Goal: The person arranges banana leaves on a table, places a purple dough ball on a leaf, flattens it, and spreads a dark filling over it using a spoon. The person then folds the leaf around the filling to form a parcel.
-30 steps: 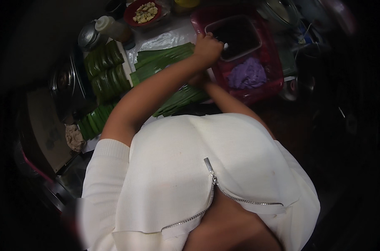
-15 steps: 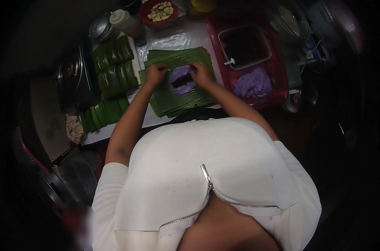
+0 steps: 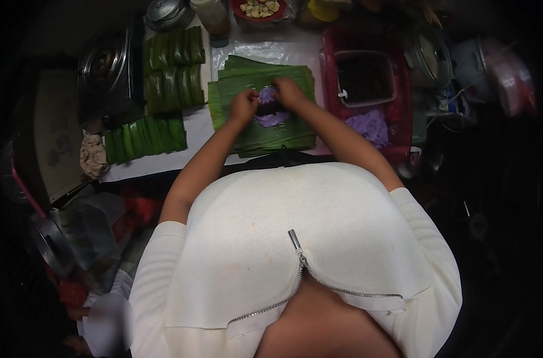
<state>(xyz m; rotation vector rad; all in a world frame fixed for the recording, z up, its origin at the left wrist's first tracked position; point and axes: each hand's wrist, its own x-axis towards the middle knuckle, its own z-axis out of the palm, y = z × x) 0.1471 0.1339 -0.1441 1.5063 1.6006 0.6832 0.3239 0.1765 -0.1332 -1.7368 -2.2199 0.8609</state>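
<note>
A flattened piece of purple dough (image 3: 272, 120) lies on a stack of green banana leaves (image 3: 298, 134), with a strip of dark filling (image 3: 271, 108) across its middle. My left hand (image 3: 244, 107) pinches the dough's upper left edge between thumb and fingers. At the upper right edge is my right hand (image 3: 288, 93), its fingers closed on the dough and partly hiding it. The far part of the dough is drawn in between both hands, while the near part lies flat on the top leaf.
Rows of leaf-wrapped parcels (image 3: 173, 86) lie to the left, beside a crumpled cloth (image 3: 93, 156). On the right, a dark red tray (image 3: 329, 59) holds a tub of dark filling (image 3: 367, 77) and more purple dough (image 3: 370, 127). A red bowl (image 3: 238, 13) of pale pieces stands behind.
My left hand has come in from beside the dough and now grips its far left edge. The dough's far part looks narrower and gathered. The whole view has shifted a little.
</note>
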